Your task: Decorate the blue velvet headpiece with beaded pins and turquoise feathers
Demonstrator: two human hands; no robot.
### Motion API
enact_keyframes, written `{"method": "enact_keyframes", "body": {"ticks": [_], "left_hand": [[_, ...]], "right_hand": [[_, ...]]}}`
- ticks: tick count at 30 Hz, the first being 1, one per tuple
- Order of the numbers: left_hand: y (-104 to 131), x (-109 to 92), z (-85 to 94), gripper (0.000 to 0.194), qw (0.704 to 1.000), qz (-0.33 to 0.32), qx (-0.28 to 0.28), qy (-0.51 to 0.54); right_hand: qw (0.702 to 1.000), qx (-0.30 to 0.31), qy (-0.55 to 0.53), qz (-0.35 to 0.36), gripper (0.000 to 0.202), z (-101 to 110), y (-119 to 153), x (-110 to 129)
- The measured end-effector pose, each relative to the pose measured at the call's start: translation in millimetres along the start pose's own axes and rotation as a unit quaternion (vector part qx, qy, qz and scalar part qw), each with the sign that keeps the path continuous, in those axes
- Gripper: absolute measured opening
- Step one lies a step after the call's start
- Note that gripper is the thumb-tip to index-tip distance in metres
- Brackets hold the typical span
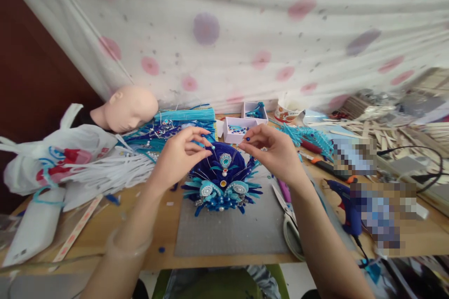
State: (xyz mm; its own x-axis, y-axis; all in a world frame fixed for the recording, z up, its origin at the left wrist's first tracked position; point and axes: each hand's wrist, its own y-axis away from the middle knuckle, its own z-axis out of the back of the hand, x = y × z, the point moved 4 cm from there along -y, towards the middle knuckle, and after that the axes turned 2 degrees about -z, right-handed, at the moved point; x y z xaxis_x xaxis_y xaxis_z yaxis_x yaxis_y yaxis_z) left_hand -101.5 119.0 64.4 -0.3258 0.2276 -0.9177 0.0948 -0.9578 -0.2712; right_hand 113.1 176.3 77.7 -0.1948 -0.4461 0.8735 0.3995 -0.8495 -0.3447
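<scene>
Craft workspace; glue gun [351, 210], scissors [288, 215]

Between the left hand [179, 158] and the right hand [277, 153], I see an ornament [221, 194] in deep blue and turquoise, dotted with white beads [206, 190]. Beyond both hangs a white curtain [242, 23] with pink and purple spots. Below them I see a grey mat [228, 238].

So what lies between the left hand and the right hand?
The head view shows the top of the blue beaded headpiece, with thin beaded wires, between the left hand and right hand; the white bead box sits farther back.
</scene>
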Motion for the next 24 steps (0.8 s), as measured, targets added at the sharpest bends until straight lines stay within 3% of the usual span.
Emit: {"method": "enact_keyframes", "body": {"ticks": [5, 12, 20, 24], "left_hand": [[-4, 1, -3.9, 0.038, 0.999, -0.002, -0.026, 0.032], [-5, 2, -8.3, 0.035, 1.0, 0.0, -0.01, -0.011], [0, 0, -7.0, 0.044, 0.995, 0.032, 0.064, 0.062], [-2, 4, -7.1, 0.043, 0.996, 0.024, 0.067, 0.055]], "right_hand": [[1.0, 0.008, 0.003, -0.008, 0.019, -1, 0, -2], [0.999, 0.003, -0.03, -0.03, 0.021, -5, -2, -6], [0.998, -0.01, -0.04, -0.045, 0.025, -5, -4, -10], [0.998, -0.007, -0.047, -0.047, 0.026, -5, -5, -14]]}}
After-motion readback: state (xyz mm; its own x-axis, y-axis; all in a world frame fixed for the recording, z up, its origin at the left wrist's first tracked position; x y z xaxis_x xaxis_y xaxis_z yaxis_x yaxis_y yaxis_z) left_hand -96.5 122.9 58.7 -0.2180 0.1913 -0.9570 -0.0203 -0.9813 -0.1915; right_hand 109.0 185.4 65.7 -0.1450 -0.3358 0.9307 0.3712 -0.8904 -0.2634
